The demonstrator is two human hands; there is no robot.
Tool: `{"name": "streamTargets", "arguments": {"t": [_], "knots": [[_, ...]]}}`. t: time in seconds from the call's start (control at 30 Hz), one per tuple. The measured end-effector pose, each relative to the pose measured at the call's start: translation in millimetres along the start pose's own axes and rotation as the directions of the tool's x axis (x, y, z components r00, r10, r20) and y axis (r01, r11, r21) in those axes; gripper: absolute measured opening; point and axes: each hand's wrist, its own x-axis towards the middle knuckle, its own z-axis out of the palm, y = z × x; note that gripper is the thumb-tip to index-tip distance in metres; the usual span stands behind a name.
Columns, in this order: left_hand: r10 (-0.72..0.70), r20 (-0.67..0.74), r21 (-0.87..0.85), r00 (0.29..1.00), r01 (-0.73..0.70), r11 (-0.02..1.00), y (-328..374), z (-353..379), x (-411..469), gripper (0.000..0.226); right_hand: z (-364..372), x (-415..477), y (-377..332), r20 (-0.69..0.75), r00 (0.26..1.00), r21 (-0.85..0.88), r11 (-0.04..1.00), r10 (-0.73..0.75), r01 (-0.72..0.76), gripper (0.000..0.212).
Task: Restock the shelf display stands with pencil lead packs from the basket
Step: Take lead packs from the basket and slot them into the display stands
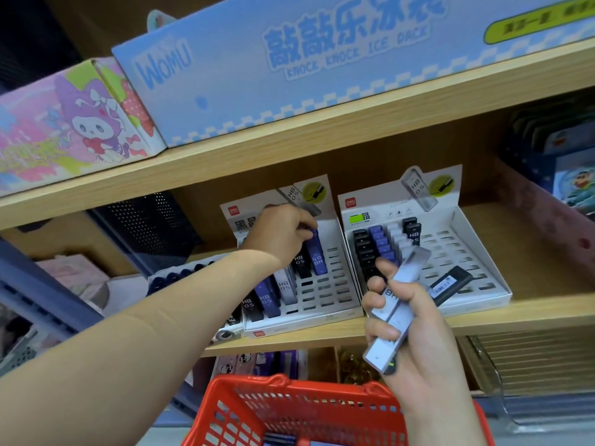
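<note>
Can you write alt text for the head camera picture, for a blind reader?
A person's left hand holds a blue lead pack at the left display stand on a shelf. The right hand grips a grey pack and a black pack above a red basket.

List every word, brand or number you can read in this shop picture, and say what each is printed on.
"WOMU": blue box.
"KNOCK KNOCK ICE PACK": same box.
"deli": left display stand, header.
"HB 05", upside down: blue pack gripped by the left hand.
"HB": grey pack gripped by the right hand.
Unreadable: green label on the box; print on the dark pack in that hand.
</note>
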Motion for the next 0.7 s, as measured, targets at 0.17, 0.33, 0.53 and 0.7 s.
{"name": "streamTargets", "arguments": {"t": [0.17, 0.33, 0.53, 0.7], "knots": [[0.002, 0.065, 0.021, 0.998, -0.003, 1.0, -3.1, -7.7, 0.4, 0.03, -1.2, 0.1, 1.9, -0.009, 1.0, -0.039, 0.999, 0.0, 0.0, 0.038], [-0.142, -0.034, -0.133, 0.989, 0.137, 0.982, 0.1, -20.0, -13.3, 0.024, -1.4, 2.0, 4.6, -0.072, 0.997, -0.23, 0.973, -0.035, 0.017, 0.019], [-0.43, 0.119, -0.871, 0.895, 0.302, 0.388, 27.0, -7.9, -87.3, 0.018, 16.5, 7.1, 24.1, -0.103, 0.981, -0.409, 0.906, -0.163, 0.108, 0.01], [-0.427, 0.208, -0.855, 0.88, 0.376, 0.359, 30.9, 13.0, -109.0, 0.013, 20.8, 5.6, 25.5, -0.057, 0.971, -0.469, 0.865, -0.232, 0.179, 0.004]]}}
